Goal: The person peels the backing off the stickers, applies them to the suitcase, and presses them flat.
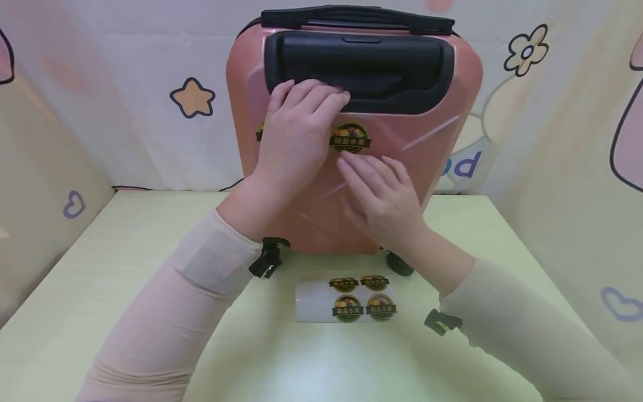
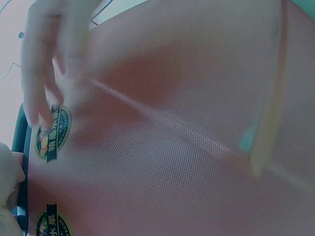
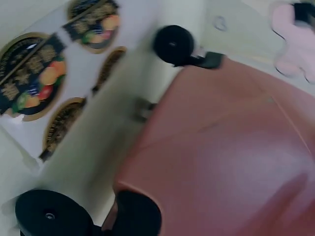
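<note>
A pink hard-shell suitcase (image 1: 321, 212) stands upright, its black handle panel (image 1: 361, 67) near the top. On the shell just under that panel is a round fruit sticker (image 1: 350, 138) with a dark banner. My left hand (image 1: 296, 128) rests on the suitcase, fingertips at the panel's lower edge, and partly covers a second sticker (image 1: 259, 131). The fingertips of my right hand (image 1: 384, 195) are at the lower edge of the first sticker. In the left wrist view, the right hand's fingers (image 2: 39, 73) reach down over that sticker (image 2: 53, 132).
On the table (image 1: 241, 346) in front of the suitcase lies a white sheet (image 1: 311, 301) with several more fruit stickers. Black wheels (image 1: 400, 263) hold the suitcase up. Patterned cloth walls (image 1: 140, 111) with stars and flowers enclose the back and sides.
</note>
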The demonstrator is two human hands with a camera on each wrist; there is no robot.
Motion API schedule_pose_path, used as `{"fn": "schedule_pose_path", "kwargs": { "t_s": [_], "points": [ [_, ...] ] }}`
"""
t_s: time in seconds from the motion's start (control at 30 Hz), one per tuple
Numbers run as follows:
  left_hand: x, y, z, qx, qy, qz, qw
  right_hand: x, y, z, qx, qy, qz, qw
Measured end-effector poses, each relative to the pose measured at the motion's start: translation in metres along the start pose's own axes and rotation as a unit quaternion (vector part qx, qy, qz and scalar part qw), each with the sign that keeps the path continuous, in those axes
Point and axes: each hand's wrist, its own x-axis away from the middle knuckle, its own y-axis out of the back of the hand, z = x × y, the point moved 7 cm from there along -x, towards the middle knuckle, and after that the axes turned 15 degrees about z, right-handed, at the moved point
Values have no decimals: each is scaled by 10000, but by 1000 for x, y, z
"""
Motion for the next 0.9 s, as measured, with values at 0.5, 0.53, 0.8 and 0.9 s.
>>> {"fn": "schedule_pose_path", "kwargs": {
  "t_s": [0.5, 0.53, 0.8, 0.9],
  "points": [
    [1, -2, 1, 62, -77, 134, 9999, -8, -43, 11, 1455, 11, 1560, 9770],
    [1, -2, 1, 64, -76, 141, 9999, -8, -43, 10, 1446, 30, 1561, 9771],
    [0, -4, 1, -46, -63, 221, 9997, -2, -35, 2, 1619, 114, 1368, 9772],
    [1, -3, 2, -54, -31, 215, 9997, 0, -31, -3, 1653, 157, 1354, 9768]
  ]
}}
